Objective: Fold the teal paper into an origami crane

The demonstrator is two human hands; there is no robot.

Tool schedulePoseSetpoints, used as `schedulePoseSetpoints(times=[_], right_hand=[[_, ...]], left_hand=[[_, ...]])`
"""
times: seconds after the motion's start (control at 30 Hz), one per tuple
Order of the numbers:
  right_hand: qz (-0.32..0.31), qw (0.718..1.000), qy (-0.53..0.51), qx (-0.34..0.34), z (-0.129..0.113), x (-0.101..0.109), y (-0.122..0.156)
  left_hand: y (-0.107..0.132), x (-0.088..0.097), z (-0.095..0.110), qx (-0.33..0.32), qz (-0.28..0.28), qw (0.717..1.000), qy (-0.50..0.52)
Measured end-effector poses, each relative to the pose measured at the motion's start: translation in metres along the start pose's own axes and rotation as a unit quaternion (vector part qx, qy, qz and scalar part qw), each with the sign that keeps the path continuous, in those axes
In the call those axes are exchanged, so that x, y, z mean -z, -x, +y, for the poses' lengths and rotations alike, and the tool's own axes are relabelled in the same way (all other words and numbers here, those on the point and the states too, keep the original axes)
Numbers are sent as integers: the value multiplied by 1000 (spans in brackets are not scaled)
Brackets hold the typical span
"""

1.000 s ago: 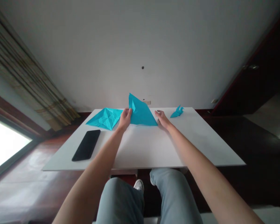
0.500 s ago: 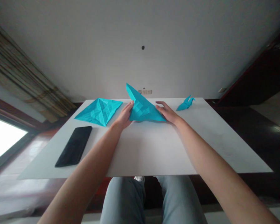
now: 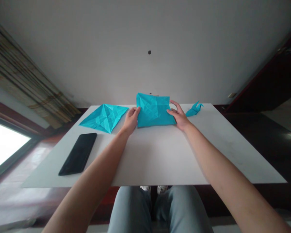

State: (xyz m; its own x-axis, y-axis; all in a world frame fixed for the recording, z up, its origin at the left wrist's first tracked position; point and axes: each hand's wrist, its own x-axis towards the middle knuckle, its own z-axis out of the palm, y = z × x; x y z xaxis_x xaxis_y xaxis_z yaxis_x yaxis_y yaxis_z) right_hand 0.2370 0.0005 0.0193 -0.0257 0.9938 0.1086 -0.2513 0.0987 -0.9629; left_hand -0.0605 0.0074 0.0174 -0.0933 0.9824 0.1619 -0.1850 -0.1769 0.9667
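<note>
Between my hands a creased sheet of blue paper (image 3: 153, 110) is held up over the far part of the white table (image 3: 157, 155), its face towards me. My left hand (image 3: 131, 119) grips its left edge, thumb in front and fingers partly hidden behind. On the right edge my right hand (image 3: 179, 117) pinches the sheet with the thumb in front, the index finger raised near the upper corner. A second creased blue sheet (image 3: 104, 117) lies left of my left hand. Just beyond my right hand stands a folded blue paper crane (image 3: 194, 109).
A black phone (image 3: 79, 153) lies on the left of the table, close to my left forearm. The grey wall (image 3: 145, 71) rises behind the table's far edge. A patterned curtain (image 3: 36, 81) hangs at the left.
The held paper has turned from a slanted, pointed shape to a nearly level rectangle facing me. My right hand has shifted slightly right along with its edge.
</note>
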Motion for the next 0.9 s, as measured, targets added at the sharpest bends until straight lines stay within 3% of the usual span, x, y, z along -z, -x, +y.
schedulePoseSetpoints(times=[0.13, 0.37, 0.6, 0.7, 0.9], right_hand=[[3, 1000, -1, 5, -5, 1, 0], [20, 1000, 21, 9, -3, -1, 1], [88, 992, 43, 84, -2, 3, -7], [70, 992, 54, 92, -2, 2, -7], [27, 978, 187, 94, -4, 2, -6]], left_hand=[[-7, 3, -1, -58, 18, 997, -50], [-10, 13, 5, -85, 24, 992, -92], [-15, 18, 4, -119, 65, 984, -116], [-14, 21, 4, -173, 93, 969, -151], [-8, 23, 11, -236, 127, 943, -196]])
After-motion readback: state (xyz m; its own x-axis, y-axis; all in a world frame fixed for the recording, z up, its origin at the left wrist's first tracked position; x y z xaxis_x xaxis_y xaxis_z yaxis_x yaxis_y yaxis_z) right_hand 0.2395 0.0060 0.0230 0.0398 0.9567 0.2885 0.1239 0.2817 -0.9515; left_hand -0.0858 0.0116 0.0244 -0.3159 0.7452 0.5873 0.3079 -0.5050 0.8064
